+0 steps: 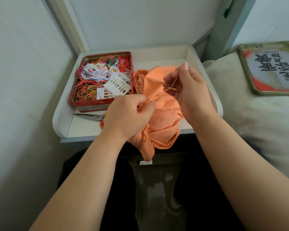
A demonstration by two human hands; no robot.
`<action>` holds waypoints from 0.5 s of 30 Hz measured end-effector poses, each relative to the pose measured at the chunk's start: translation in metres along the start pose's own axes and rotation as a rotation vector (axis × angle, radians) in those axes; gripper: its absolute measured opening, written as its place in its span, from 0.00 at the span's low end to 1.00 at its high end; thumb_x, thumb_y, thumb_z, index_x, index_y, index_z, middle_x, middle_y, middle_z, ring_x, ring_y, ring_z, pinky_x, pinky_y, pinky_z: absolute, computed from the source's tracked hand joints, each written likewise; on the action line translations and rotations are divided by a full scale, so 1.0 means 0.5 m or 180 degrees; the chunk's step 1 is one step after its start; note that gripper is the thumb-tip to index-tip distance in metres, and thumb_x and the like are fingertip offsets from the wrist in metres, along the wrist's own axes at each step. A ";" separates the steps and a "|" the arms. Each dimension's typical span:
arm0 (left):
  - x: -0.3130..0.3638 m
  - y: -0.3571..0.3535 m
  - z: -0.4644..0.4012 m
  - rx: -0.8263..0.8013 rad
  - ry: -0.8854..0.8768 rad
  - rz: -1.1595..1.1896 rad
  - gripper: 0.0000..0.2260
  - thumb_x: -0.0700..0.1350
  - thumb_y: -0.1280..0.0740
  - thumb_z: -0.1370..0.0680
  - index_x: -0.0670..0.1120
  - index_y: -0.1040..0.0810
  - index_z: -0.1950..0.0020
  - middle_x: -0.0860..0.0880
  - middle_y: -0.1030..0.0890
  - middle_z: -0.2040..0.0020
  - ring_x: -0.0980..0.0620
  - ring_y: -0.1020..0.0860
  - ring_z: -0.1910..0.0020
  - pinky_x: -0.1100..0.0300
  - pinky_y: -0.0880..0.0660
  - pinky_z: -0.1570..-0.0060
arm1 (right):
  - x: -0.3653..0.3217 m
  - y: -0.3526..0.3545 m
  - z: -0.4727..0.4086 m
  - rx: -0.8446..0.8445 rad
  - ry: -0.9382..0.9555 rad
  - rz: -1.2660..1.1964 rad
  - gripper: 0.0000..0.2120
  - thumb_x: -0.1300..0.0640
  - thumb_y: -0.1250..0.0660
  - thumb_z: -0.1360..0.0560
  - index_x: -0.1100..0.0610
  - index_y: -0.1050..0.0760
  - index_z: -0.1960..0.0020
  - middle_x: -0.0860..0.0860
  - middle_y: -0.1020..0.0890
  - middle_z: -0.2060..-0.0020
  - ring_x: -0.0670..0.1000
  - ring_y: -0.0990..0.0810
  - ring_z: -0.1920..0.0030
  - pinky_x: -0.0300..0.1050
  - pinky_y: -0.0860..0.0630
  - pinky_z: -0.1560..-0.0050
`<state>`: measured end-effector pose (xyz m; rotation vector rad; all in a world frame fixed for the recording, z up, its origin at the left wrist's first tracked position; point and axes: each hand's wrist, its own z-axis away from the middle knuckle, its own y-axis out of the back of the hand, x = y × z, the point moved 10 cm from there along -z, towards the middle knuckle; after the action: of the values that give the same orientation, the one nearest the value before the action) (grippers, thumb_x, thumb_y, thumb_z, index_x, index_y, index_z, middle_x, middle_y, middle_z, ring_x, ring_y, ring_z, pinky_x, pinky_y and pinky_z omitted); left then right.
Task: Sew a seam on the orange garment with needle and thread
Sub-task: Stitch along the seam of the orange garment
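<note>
Orange garment (pixel 158 117) draped over tray edge (pixel 77 140) — left hand (pixel 128 114) pinching thread (pixel 149 99), right hand (pixel 188 90) needle (pixel 174 79)

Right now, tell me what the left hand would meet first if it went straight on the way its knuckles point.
Probably the orange garment, which the left hand already touches; depth is unclear.

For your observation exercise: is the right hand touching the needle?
Touching. The head view shows the right hand pinching the needle between thumb and fingers, above the orange garment.
</note>
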<state>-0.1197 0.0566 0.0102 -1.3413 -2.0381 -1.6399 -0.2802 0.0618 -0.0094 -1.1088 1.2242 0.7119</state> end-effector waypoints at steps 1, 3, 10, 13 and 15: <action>-0.002 0.003 0.000 0.0045 0.0041 0.0057 0.21 0.52 0.37 0.24 0.44 0.32 0.74 0.48 0.32 0.78 0.50 0.33 0.77 0.51 0.35 0.75 | 0.004 -0.001 -0.001 -0.0056 -0.0087 -0.0312 0.19 0.53 0.50 0.15 0.57 0.30 0.60 0.53 0.20 0.64 0.51 0.20 0.61 0.44 0.24 0.58; -0.007 0.004 0.000 0.0057 0.0136 0.0200 0.22 0.54 0.39 0.23 0.42 0.27 0.72 0.48 0.27 0.77 0.49 0.28 0.75 0.49 0.31 0.72 | 0.004 -0.005 -0.002 -0.0154 -0.0175 -0.0649 0.18 0.52 0.50 0.15 0.57 0.31 0.60 0.53 0.19 0.64 0.51 0.19 0.61 0.43 0.24 0.58; -0.014 -0.008 -0.004 -0.0238 0.0342 0.0982 0.32 0.60 0.45 0.23 0.30 0.25 0.65 0.37 0.23 0.70 0.39 0.24 0.67 0.43 0.28 0.61 | -0.002 -0.002 -0.005 -0.0163 -0.0148 -0.0839 0.18 0.52 0.50 0.15 0.57 0.31 0.59 0.52 0.19 0.66 0.51 0.20 0.65 0.44 0.24 0.60; -0.019 -0.010 -0.002 -0.0317 0.0473 0.1079 0.30 0.58 0.44 0.23 0.32 0.23 0.63 0.40 0.20 0.68 0.38 0.23 0.63 0.45 0.27 0.58 | -0.005 0.008 -0.009 -0.0110 -0.0129 -0.0975 0.18 0.51 0.50 0.15 0.56 0.31 0.59 0.52 0.19 0.67 0.51 0.19 0.66 0.42 0.23 0.63; -0.023 -0.008 -0.002 -0.0263 0.0540 0.1097 0.23 0.52 0.43 0.19 0.41 0.18 0.65 0.49 0.18 0.68 0.46 0.21 0.62 0.53 0.25 0.57 | -0.005 0.011 -0.010 -0.0098 -0.0132 -0.1073 0.18 0.51 0.50 0.15 0.56 0.31 0.59 0.51 0.19 0.67 0.51 0.19 0.66 0.42 0.23 0.63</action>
<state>-0.1166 0.0500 0.0006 -1.4301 -1.5587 -1.6303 -0.2879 0.0592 -0.0084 -1.2813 0.9621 0.4943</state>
